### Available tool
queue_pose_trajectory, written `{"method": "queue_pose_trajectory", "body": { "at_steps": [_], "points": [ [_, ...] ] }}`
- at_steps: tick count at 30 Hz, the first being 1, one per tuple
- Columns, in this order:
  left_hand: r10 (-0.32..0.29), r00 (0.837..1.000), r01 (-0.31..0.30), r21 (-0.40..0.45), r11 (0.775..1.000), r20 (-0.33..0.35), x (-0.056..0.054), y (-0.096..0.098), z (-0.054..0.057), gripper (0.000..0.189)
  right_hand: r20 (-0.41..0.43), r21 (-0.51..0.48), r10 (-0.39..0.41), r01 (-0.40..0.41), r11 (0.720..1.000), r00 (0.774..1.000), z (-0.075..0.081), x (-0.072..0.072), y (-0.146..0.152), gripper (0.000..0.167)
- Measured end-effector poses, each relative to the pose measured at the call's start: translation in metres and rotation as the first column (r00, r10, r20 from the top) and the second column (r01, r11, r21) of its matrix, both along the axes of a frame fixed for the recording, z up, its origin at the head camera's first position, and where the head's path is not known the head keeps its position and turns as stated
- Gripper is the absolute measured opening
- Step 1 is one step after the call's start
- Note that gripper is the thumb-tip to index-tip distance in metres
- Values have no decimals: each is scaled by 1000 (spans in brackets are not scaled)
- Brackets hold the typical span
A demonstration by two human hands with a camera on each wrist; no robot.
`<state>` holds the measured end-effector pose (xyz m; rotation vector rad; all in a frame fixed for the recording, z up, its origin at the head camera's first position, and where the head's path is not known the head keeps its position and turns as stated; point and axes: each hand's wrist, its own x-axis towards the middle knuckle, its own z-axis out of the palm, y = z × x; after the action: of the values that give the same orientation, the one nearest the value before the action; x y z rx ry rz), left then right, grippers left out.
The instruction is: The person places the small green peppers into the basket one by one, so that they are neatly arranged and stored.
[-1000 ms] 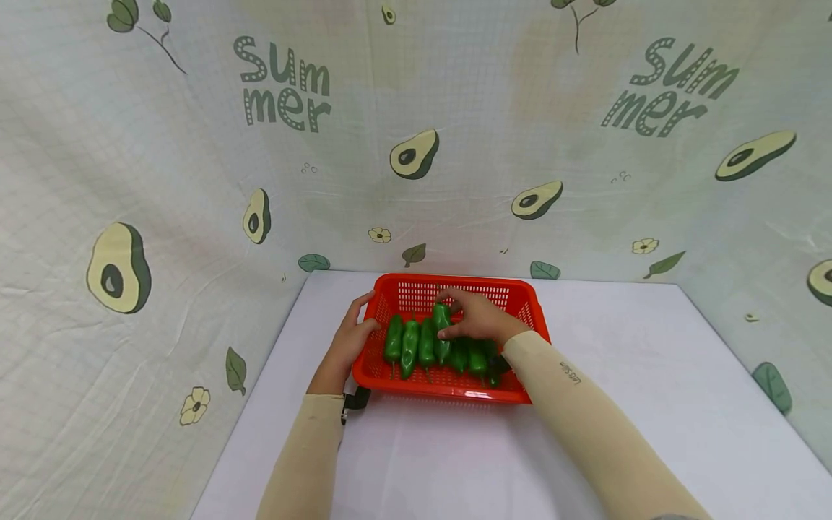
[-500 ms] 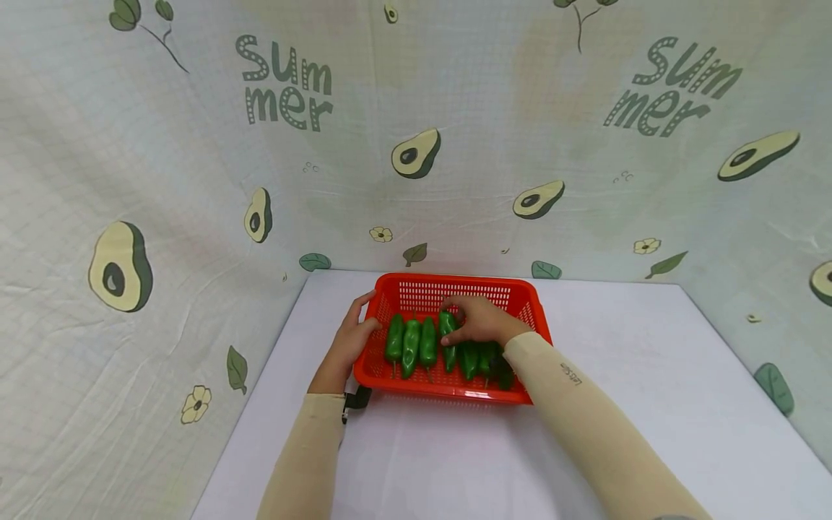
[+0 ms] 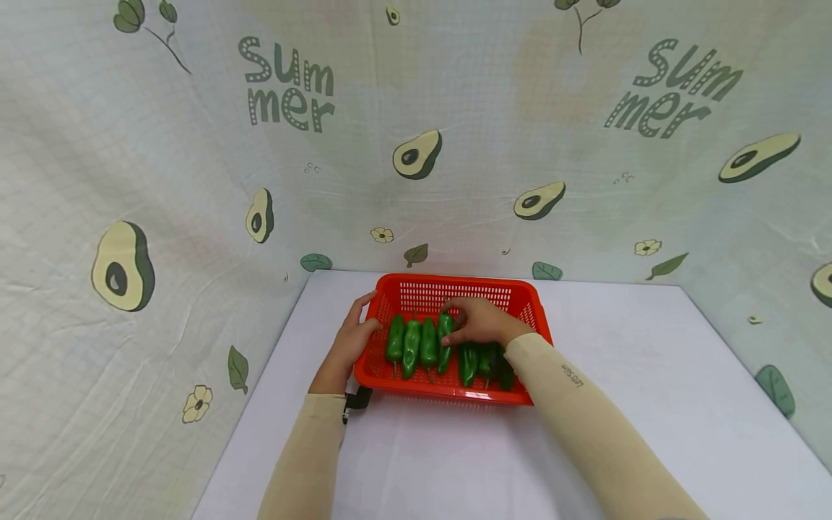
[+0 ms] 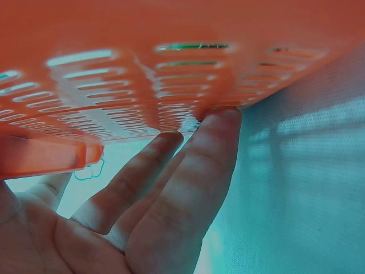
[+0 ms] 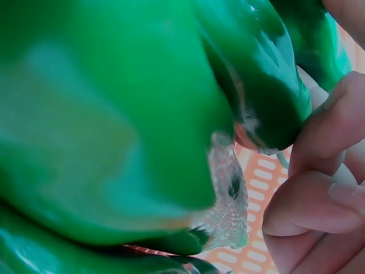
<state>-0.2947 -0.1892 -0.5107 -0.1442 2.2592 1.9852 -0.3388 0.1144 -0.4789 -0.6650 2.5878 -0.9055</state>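
A red slotted plastic basket point(image 3: 448, 392) holds several glossy green peppers point(image 3: 411, 350). My left hand point(image 3: 351, 339) grips its left side, thumb over the rim; in the left wrist view, the fingers point(image 4: 194, 177) lie against the slotted outside. Inside the basket, my right hand point(image 3: 484, 321) pinches one green pepper point(image 3: 445, 357) near its far end. That pepper lies lengthwise beside three others in a row to its left. In the right wrist view, curled fingertips point(image 5: 313, 205) show at the right edge, and a large green pepper point(image 5: 114, 125) fills much of the view.
More green peppers point(image 3: 468, 365) lie in the basket's right part, partly hidden under the right hand and forearm. The basket stands on a white table point(image 3: 617, 347). An avocado-print cloth point(image 3: 468, 130) hangs behind and at both sides.
The right hand has come a little nearer with its pepper, which went right, then slightly back left toward the row. Peppers under that hand have shifted. The left hand has stayed on the basket.
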Motion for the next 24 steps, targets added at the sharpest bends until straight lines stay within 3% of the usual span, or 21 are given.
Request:
{"method": "queue_pose_trajectory", "body": {
  "at_steps": [17,24],
  "points": [
    [2,1000,-1,-12,1000,4,0,0,0,66,-34,22,6,-6,1000,999,1,-2,1,68],
    [5,1000,-5,-21,1000,4,2,1,3,67,4,7,-25,25,1000,1000,3,1,1,61]
  ]
}}
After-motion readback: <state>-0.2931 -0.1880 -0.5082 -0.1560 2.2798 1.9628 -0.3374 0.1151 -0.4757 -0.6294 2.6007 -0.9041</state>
